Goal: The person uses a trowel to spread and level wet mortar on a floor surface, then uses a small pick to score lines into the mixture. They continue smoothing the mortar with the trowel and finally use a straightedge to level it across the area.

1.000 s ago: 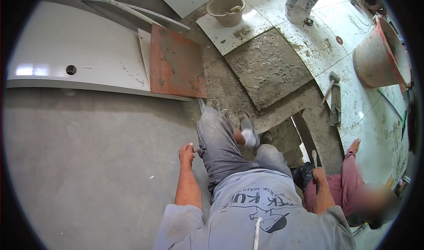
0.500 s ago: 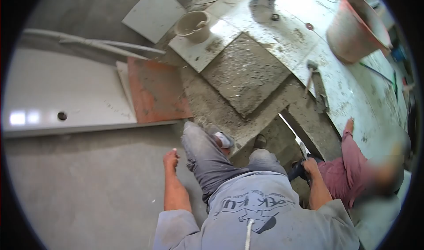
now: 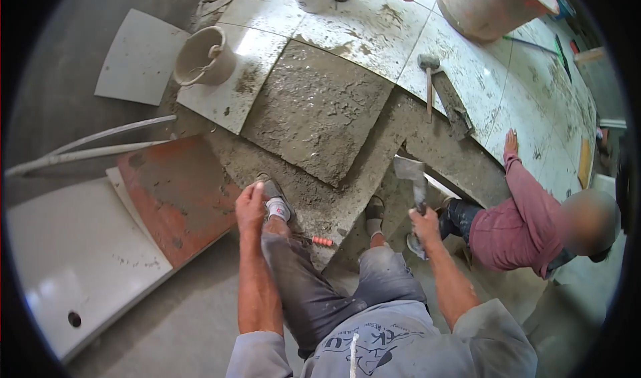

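Note:
My left hand (image 3: 250,208) is raised above my left shoe, fingers curled in a pinch. Whatever it may hold is too small to make out. In my right hand (image 3: 424,224) is the handle of a trowel (image 3: 410,170) with a flat, cement-smeared blade. The blade points away from me, over the edge of a gap in the floor. Ahead lies a square bed of wet mortar (image 3: 314,111), bordered by white tiles (image 3: 267,11) on its far side.
A co-worker in a maroon top (image 3: 507,238) crouches at right, one hand on the tiles. A mallet (image 3: 429,68) lies near a mortar-caked bar (image 3: 454,104). A small bucket (image 3: 202,56), a large bucket (image 3: 487,4) and a mortar-smeared reddish board (image 3: 180,198) stand or lie around.
My view has shifted forward and right. My left hand has risen from beside my leg to over my shoe. The trowel in my right hand has come forward and its blade now shows broadly.

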`<state>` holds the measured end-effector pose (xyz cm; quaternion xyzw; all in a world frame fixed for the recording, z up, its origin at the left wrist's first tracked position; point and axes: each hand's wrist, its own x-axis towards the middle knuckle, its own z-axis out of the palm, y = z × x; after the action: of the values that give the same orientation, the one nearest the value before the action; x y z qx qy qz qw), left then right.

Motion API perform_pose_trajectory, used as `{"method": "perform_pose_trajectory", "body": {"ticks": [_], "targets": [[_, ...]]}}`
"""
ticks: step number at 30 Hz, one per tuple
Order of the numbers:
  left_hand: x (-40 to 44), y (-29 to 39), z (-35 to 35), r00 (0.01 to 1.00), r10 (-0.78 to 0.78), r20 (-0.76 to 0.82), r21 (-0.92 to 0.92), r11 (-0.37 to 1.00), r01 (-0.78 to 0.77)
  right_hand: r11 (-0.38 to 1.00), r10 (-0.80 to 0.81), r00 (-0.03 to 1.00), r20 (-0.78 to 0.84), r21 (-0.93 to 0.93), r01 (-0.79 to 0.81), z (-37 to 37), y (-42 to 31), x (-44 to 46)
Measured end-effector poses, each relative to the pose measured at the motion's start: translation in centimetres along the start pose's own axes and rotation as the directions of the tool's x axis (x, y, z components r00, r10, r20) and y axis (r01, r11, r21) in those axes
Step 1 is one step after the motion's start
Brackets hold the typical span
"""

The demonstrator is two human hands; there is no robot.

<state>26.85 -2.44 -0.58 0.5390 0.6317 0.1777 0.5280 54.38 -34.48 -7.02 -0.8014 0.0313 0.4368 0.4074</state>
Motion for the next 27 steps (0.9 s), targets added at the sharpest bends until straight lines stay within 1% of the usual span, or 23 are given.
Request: {"method": "perform_pose_trajectory", "body": {"ticks": [2, 3, 4, 5, 6, 7, 8, 9, 10, 11, 13, 14, 15, 16, 17, 18, 19, 20, 21, 22, 23, 25, 27], "targets": [[0.8, 1.4, 3.8, 0.988, -0.044, 0.147, -0.010, 0.999, 0.046, 0.998, 0.061, 0.998, -0.035, 0.014, -0.061, 3.7, 1.7, 1.6], [1.4, 1.3, 5.4, 0.986, -0.047, 0.159, -0.003, 0.999, 0.048, 0.994, 0.106, 0.993, -0.052, 0.024, -0.105, 5.1, 1.9, 2.3], [2.0, 1.1, 6.8, 0.974, -0.029, 0.224, 0.024, 0.999, 0.024, 0.993, 0.115, 0.992, -0.058, 0.030, -0.114, 6.2, 1.9, 3.2], [2.9, 0.8, 7.8, 0.957, -0.013, 0.289, 0.052, 0.999, -0.002, 0.992, 0.094, 0.995, -0.035, 0.087, -0.090, 7.0, 1.2, 3.9], [3.8, 0.6, 8.5, 0.954, -0.021, 0.299, 0.064, 0.998, 0.002, 0.987, 0.075, 0.997, -0.013, 0.144, -0.072, 7.9, 0.0, 4.3], [4.6, 0.3, 9.1, 0.943, -0.022, 0.333, 0.146, 0.989, -0.028, 0.983, 0.039, 0.998, -0.042, 0.179, -0.031, 8.4, -1.2, 5.1], [5.3, 0.1, 9.6, 0.929, -0.029, 0.370, 0.226, 0.972, -0.060, 0.982, 0.059, 0.997, -0.050, 0.183, -0.049, 8.9, -2.4, 6.3], [5.7, 0.5, 9.9, 0.924, -0.027, 0.381, 0.310, 0.945, -0.101, 0.969, 0.002, 0.994, -0.105, 0.245, 0.024, 9.5, -3.4, 7.8], [6.2, -0.4, 10.0, 0.917, -0.038, 0.396, 0.316, 0.944, -0.098, 0.949, -0.054, 0.985, -0.166, 0.299, 0.103, 10.3, -3.8, 9.5], [6.6, -1.7, 10.0, 0.910, -0.091, 0.406, 0.371, 0.926, -0.073, 0.950, -0.039, 0.983, -0.177, 0.299, 0.091, 11.5, -3.9, 11.2], [7.2, -2.8, 9.9, 0.898, -0.158, 0.411, 0.431, 0.902, -0.038, 0.882, -0.049, 0.959, -0.280, 0.439, 0.173, 14.2, -3.3, 14.0], [7.1, -2.3, 10.0, 0.882, -0.135, 0.451, 0.476, 0.872, -0.111, 0.885, -0.036, 0.961, -0.274, 0.438, 0.158, 16.1, -1.8, 15.1], [6.9, -1.7, 10.0, 0.865, -0.110, 0.489, 0.515, 0.837, -0.184, 0.941, -0.018, 0.959, -0.282, 0.319, 0.111, 18.3, 0.4, 16.7], [6.7, -1.4, 10.0, 0.866, -0.119, 0.487, 0.522, 0.834, -0.179, 0.978, -0.001, 0.955, -0.296, 0.198, 0.062, 20.5, 2.8, 18.0], [6.2, -0.9, 9.8, 0.853, -0.101, 0.512, 0.566, 0.786, -0.247, 0.978, 0.008, 0.955, -0.298, 0.203, 0.055, 22.9, 5.7, 19.1], [5.9, -0.5, 9.8, 0.835, -0.077, 0.544, 0.598, 0.734, -0.322, 0.996, -0.089, 0.931, -0.354, -0.004, 0.094, 25.1, 8.6, 20.1], [5.8, -0.2, 9.9, 0.810, -0.101, 0.578, 0.592, 0.735, -0.331, 0.969, -0.199, 0.899, -0.391, -0.213, 0.123, 26.1, 9.7, 21.0], [6.3, 0.0, 10.3, 0.804, -0.085, 0.588, 0.584, 0.733, -0.349, 0.970, -0.205, 0.891, -0.406, -0.206, 0.130, 25.7, 8.3, 21.1], [6.4, 0.1, 10.6, 0.797, -0.069, 0.600, 0.564, 0.743, -0.360, 1.000, -0.023, 0.958, -0.287, 0.002, 0.025, 24.7, 6.1, 20.0], [5.9, 0.3, 10.5, 0.791, -0.069, 0.608, 0.550, 0.755, -0.357, 0.975, 0.148, 0.982, -0.120, 0.184, -0.125, 23.6, 4.4, 18.1], [6.0, 0.9, 10.8, 0.785, -0.102, 0.611, 0.573, 0.740, -0.351, 0.975, 0.152, 0.980, -0.125, 0.180, -0.129, 22.9, 3.2, 16.7], [6.2, 0.8, 11.0, 0.777, -0.050, 0.627, 0.544, 0.742, -0.391, 0.938, 0.067, 0.966, -0.249, 0.347, 0.024, 22.1, 0.5, 15.7], [6.0, 1.0, 11.0, 0.763, -0.048, 0.645, 0.538, 0.737, -0.409, 0.842, 0.067, 0.941, -0.331, 0.525, 0.124, 22.5, 0.5, 15.4]]}}
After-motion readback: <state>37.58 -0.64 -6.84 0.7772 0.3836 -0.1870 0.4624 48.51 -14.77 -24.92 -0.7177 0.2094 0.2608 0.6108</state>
